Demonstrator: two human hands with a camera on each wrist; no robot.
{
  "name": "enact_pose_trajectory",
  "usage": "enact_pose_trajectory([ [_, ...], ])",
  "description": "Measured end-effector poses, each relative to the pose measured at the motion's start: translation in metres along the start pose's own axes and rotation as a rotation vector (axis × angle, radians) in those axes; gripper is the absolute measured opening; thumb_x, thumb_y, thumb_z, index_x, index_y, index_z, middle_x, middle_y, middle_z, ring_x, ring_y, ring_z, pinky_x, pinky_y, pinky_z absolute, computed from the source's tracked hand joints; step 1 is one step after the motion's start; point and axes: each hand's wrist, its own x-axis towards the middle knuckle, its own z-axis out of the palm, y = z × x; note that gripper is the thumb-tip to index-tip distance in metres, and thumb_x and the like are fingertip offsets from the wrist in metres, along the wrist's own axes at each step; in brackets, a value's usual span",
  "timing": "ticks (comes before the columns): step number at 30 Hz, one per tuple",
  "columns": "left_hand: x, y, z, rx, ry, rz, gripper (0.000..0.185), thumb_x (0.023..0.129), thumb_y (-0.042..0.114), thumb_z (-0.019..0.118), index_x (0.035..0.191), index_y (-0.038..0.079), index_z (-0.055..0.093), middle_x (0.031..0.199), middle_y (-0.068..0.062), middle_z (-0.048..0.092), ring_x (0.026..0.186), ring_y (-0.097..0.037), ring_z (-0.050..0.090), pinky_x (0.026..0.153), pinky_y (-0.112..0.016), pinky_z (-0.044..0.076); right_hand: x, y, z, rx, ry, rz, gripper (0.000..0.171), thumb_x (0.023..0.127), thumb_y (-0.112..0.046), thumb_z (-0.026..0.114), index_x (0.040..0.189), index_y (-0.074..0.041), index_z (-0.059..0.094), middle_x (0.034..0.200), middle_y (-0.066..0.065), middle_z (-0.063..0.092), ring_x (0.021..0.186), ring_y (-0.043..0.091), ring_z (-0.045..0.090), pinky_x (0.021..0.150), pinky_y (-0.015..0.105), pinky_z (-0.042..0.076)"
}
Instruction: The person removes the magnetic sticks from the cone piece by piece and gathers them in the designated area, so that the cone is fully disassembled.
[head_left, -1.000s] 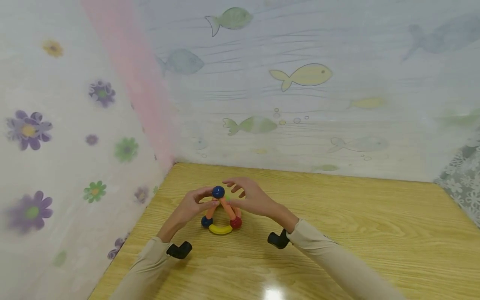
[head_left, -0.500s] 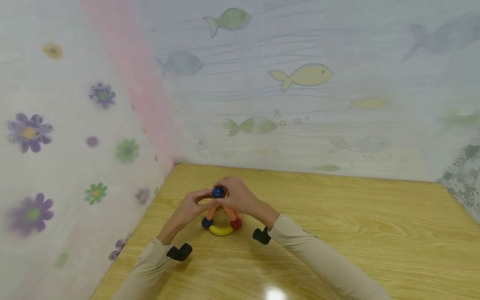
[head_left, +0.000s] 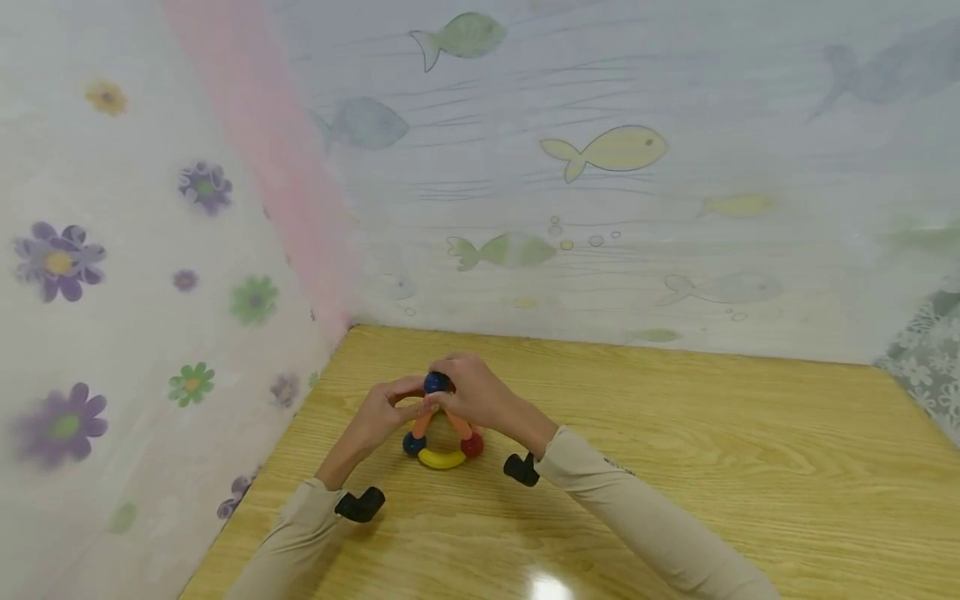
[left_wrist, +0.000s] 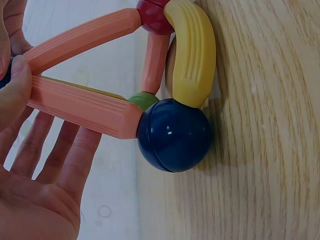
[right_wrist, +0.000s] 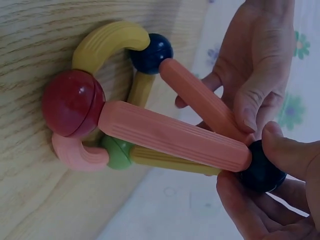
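One ball (head_left: 435,382) now in right grip (head_left: 476,393)

The left arm (head_left: 288,537) comes in from 7 o'clock and leans toward 1 o'clock. The right arm (head_left: 645,517) comes in from 5 o'clock and slants toward 10 o'clock. The left hand (head_left: 382,415) points its thumb and fingers toward 3 o'clock in a pinch, thumb in front. The right hand (head_left: 478,396) points toward 9 o'clock, its fingers (right_wrist: 242,202) and thumb (right_wrist: 292,150) curled in. The thumb tips are just beside each other.
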Motion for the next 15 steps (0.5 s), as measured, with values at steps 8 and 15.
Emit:
enact_pose_trajectory([
  [8, -0.0016, 0.0002, -0.0003, 0.015, 0.010, 0.024, 0.034, 0.089, 0.014, 0.067, 0.123, 0.011, 0.064, 0.120, -0.007, 0.063, 0.110, -0.025, 0.057, 0.096, -0.049, 0.043, 0.0001, -0.0044, -0.0008, -0.026, -0.025, -0.014, 0.023, 0.090, -0.013, 0.067, 0.107, 0.002, 0.065, 0.100, 0.012, 0.066, 0.083, 0.018, 0.060, 0.065, 0.018, 0.047],
  [15, -0.0023, -0.0008, -0.0007, 0.032, 0.021, 0.008, 0.037, 0.088, 0.014, 0.069, 0.125, 0.011, 0.063, 0.123, -0.007, 0.062, 0.107, -0.026, 0.058, 0.090, -0.039, 0.048, 0.0004, -0.0047, -0.0007, -0.013, -0.047, -0.013, 0.024, 0.091, -0.013, 0.065, 0.108, 0.003, 0.064, 0.100, 0.013, 0.065, 0.078, 0.017, 0.058, 0.060, 0.017, 0.043],
])
